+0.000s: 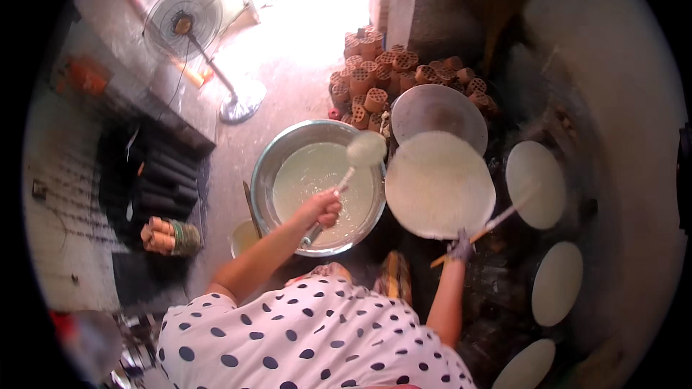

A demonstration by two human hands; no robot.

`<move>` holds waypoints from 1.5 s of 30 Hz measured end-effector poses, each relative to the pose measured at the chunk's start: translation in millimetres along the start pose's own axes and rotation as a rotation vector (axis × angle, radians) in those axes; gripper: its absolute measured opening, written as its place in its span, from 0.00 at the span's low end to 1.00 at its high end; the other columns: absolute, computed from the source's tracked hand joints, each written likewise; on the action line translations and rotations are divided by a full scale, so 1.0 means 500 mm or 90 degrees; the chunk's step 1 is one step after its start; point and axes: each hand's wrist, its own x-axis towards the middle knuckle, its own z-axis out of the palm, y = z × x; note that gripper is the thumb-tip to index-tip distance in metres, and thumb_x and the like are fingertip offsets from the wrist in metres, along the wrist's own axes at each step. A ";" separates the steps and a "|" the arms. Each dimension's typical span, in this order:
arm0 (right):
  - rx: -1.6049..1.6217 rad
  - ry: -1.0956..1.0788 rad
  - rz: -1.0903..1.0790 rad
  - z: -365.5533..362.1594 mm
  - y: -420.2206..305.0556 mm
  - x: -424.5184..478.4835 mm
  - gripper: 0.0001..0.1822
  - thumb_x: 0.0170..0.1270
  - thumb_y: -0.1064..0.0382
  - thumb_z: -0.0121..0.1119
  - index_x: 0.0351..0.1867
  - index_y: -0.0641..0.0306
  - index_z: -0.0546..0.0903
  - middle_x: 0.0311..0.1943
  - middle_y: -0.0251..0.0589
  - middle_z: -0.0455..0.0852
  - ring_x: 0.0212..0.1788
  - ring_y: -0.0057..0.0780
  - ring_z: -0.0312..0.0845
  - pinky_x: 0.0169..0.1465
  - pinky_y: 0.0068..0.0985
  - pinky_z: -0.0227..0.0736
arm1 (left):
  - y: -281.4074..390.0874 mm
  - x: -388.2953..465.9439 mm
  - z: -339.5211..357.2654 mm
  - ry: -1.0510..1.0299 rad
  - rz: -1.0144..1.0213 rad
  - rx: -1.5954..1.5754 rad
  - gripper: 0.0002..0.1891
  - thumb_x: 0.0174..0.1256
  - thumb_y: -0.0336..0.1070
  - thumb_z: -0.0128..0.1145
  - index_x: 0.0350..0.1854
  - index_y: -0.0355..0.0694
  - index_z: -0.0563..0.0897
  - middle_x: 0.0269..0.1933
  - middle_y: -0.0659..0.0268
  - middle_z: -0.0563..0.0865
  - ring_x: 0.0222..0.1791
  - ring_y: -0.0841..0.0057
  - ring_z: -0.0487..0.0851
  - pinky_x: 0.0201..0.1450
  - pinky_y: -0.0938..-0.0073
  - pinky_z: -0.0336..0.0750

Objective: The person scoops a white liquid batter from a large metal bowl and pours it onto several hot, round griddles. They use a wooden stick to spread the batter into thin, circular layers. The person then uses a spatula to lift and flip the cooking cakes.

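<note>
My left hand (pixel 320 209) grips the handle of a ladle (pixel 366 149). The ladle's bowl, coated with pale batter, is above the far right part of a wide metal basin (pixel 260 165). Pale, bubbly liquid batter (pixel 303 175) fills the lower part of this basin. My right hand (pixel 461 248), in a greyish glove, is at the near rim of a large round pale disc (pixel 440 186); whether that is a flat pan or a thin sheet, I cannot tell. A long wooden-handled stick (pixel 489 225) also passes through this hand, its pale far end pointing right.
Behind the disc lies a round metal plate (pixel 440 105), before stacked perforated clay-coloured cylinders (pixel 373 73). Pale rounds (pixel 535 186) line the dark right side. A pedestal fan (pixel 186 24) stands far left. Near the basin are a small container (pixel 244 237) and bundled cylinders (pixel 170 235).
</note>
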 end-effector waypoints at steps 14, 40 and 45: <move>0.022 0.611 -0.143 -1.319 0.049 -1.020 0.14 0.53 0.55 0.69 0.34 0.60 0.80 0.24 0.36 0.81 0.19 0.28 0.71 0.23 0.26 0.65 | -0.451 0.081 0.258 -0.318 -0.510 0.182 0.16 0.76 0.35 0.39 0.61 0.50 0.72 0.18 0.77 0.61 0.08 0.89 0.56 0.10 0.87 0.53; -0.469 1.085 0.228 -1.833 0.578 -0.892 0.13 0.59 0.60 0.61 0.46 0.51 0.81 0.46 0.42 0.81 0.49 0.43 0.79 0.50 0.38 0.75 | -1.039 -0.266 0.532 -0.346 -0.736 0.377 0.22 0.78 0.36 0.32 0.72 0.44 0.58 0.23 0.74 0.67 0.10 0.89 0.66 0.12 0.85 0.66; -0.373 1.146 0.112 -1.764 0.568 -0.855 0.14 0.62 0.57 0.62 0.46 0.58 0.80 0.42 0.45 0.83 0.44 0.44 0.80 0.47 0.39 0.76 | -1.017 -0.253 0.536 -0.254 -0.785 0.196 0.23 0.78 0.35 0.31 0.73 0.42 0.55 0.25 0.72 0.71 0.11 0.88 0.67 0.14 0.85 0.65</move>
